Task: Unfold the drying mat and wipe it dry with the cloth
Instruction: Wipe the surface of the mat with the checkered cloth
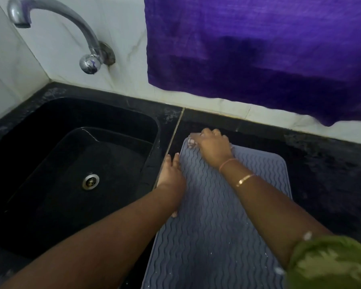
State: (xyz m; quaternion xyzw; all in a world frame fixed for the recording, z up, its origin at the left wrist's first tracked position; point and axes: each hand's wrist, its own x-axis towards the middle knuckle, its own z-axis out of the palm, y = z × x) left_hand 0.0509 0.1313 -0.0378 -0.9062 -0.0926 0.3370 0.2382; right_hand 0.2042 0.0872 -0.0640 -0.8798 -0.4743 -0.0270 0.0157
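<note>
Fingers (215,133) of the right hand (214,148) curl on the cloth (191,142); the left hand (171,174) lies flat. Both are on the mat (213,226), open on the table (321,163) beside the sink (71,163). Wiping step; next, likely slide the cloth nearer.

Your drying mat (213,226) is a grey-blue sheet ribbed with wavy lines. It lies unfolded and flat on the dark counter (321,174), its long side running away from you, just beside the sink (50,113). The cloth (191,142) is a small pale wad at the mat's far left corner, gripped against the mat under your right hand (214,147), with only a bit showing past your fingers.
</note>
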